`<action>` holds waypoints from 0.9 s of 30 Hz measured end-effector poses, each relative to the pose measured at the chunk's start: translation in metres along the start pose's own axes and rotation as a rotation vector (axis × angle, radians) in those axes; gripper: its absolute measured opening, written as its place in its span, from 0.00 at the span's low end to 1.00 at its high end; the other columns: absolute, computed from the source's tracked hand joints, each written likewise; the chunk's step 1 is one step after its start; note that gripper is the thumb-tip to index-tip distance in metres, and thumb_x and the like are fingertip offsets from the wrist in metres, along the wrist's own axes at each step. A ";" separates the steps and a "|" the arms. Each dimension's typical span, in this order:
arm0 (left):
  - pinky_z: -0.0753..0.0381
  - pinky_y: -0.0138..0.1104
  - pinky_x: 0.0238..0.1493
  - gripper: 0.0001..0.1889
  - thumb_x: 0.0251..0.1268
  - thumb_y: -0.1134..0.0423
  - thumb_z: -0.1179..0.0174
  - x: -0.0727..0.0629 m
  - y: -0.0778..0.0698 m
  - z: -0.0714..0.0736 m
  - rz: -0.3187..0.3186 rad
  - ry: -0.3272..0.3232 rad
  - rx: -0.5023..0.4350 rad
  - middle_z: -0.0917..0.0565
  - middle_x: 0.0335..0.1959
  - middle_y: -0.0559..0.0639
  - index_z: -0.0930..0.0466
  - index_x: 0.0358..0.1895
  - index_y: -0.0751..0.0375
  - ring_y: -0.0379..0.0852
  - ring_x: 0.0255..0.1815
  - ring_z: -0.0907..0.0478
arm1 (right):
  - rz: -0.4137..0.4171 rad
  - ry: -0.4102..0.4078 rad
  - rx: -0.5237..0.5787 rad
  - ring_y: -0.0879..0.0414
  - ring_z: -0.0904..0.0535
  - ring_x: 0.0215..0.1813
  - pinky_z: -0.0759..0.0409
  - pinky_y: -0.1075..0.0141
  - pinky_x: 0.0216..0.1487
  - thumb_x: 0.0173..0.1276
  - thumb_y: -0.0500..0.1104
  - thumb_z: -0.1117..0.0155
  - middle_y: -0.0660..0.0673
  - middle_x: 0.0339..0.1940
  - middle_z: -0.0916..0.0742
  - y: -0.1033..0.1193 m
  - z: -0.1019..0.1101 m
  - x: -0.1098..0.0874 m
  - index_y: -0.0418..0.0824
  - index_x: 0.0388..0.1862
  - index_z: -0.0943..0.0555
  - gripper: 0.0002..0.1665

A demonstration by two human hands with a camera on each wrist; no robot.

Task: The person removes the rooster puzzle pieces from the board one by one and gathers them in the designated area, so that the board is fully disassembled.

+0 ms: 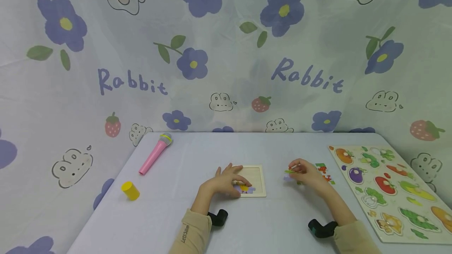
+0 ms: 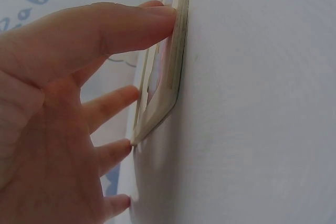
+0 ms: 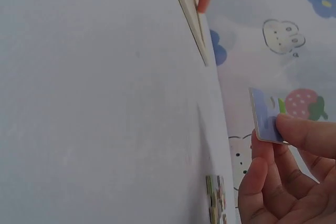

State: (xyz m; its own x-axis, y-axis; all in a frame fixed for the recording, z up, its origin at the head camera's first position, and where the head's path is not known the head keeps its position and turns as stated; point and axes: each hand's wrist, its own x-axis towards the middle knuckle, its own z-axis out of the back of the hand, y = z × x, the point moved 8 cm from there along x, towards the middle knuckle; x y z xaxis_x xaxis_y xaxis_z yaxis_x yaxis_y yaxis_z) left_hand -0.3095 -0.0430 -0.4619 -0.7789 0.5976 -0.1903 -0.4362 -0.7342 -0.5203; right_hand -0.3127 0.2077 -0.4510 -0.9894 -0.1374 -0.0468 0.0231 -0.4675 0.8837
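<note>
My left hand [image 1: 226, 180] lies over the left part of a small wooden puzzle tray [image 1: 262, 179], its fingers spread. In the left wrist view, the thumb [image 2: 142, 27] presses on the tray's near edge while other fingertips touch its side. Joined puzzle pieces [image 1: 245, 189] with a purple and yellow print sit in the tray's lower part, partly hidden by the hand. To the right, my right hand [image 1: 304, 171] pinches a lavender puzzle piece [image 3: 266, 116] with a green patch between thumb and fingers, raised above the table.
Loose puzzle pieces [image 1: 322, 167] lie beside and behind the right hand. A large vegetable peg board [image 1: 395, 195] covers the table's right side. At the left are a pink toy microphone [image 1: 154, 156] and a yellow cylinder [image 1: 130, 191]. A printed curtain [image 1: 226, 50] hangs behind.
</note>
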 end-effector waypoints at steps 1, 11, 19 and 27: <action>0.67 0.63 0.64 0.21 0.46 0.62 0.34 0.000 0.000 0.000 0.000 0.001 0.000 0.43 0.72 0.53 0.18 0.47 0.36 0.62 0.73 0.62 | -0.004 0.000 0.006 0.54 0.25 0.41 0.24 0.63 0.35 0.60 0.38 0.36 0.40 0.42 0.20 -0.002 0.003 -0.001 0.35 0.48 0.27 0.18; 0.68 0.63 0.64 0.21 0.46 0.62 0.34 0.002 0.000 0.001 0.004 0.005 -0.003 0.44 0.72 0.52 0.18 0.46 0.35 0.62 0.73 0.63 | 0.028 -0.049 -0.050 0.52 0.23 0.44 0.25 0.64 0.36 0.61 0.40 0.36 0.33 0.46 0.19 -0.010 0.033 -0.011 0.34 0.50 0.27 0.19; 0.68 0.63 0.65 0.22 0.46 0.62 0.34 0.002 0.001 0.000 0.004 0.009 -0.001 0.44 0.72 0.52 0.19 0.47 0.34 0.62 0.73 0.63 | 0.010 -0.058 -0.042 0.57 0.25 0.43 0.24 0.65 0.37 0.63 0.41 0.38 0.34 0.46 0.19 -0.018 0.048 -0.019 0.32 0.52 0.29 0.21; 0.67 0.63 0.64 0.22 0.46 0.62 0.34 0.002 0.001 0.001 0.005 0.012 0.002 0.44 0.72 0.52 0.19 0.47 0.34 0.62 0.73 0.62 | -0.035 -0.047 -0.074 0.64 0.25 0.40 0.22 0.69 0.37 0.63 0.37 0.40 0.32 0.46 0.19 -0.030 0.062 -0.032 0.28 0.52 0.29 0.20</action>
State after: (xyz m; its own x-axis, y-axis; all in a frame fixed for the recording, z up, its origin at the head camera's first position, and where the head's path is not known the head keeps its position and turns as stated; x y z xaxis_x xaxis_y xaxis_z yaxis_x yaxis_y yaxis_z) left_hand -0.3116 -0.0431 -0.4618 -0.7756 0.5979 -0.2022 -0.4334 -0.7374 -0.5181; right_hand -0.2911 0.2804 -0.4469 -0.9954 -0.0796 -0.0536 -0.0027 -0.5351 0.8448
